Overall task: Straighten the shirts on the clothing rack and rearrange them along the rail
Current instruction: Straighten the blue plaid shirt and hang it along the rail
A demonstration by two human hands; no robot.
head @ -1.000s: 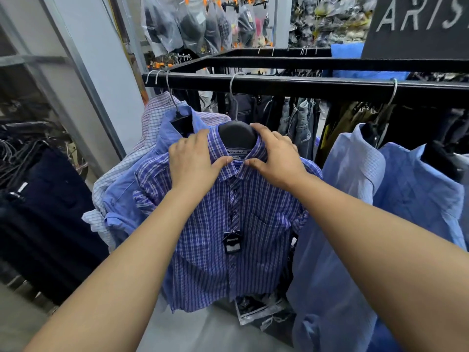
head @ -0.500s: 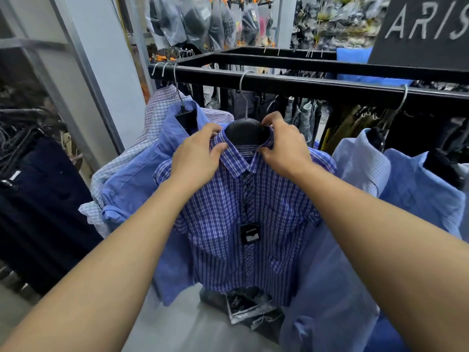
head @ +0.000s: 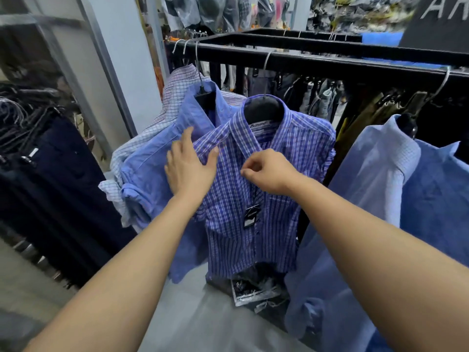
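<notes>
A blue-and-white plaid shirt (head: 256,199) hangs on a black hanger from the black rail (head: 317,64), with a small black tag on its front. My left hand (head: 189,166) lies flat with straight fingers on the shirt's left shoulder. My right hand (head: 266,172) pinches the front placket just below the collar. Behind it to the left hang a plain blue shirt (head: 162,158) and a white checked shirt (head: 177,82). To the right hang a pale blue shirt (head: 368,174) and a deeper blue one (head: 436,194).
Dark trousers (head: 50,179) hang on a low rack at the left. A grey pillar (head: 121,59) stands behind the rail's left end. Jeans and dark garments hang inside the rack. Plastic-wrapped packets (head: 253,288) lie on the floor under the plaid shirt.
Both hands have come down off the collar: the left now lies flat on the shoulder, the right pinches the placket. The view has shifted, so the rack sits further right.
</notes>
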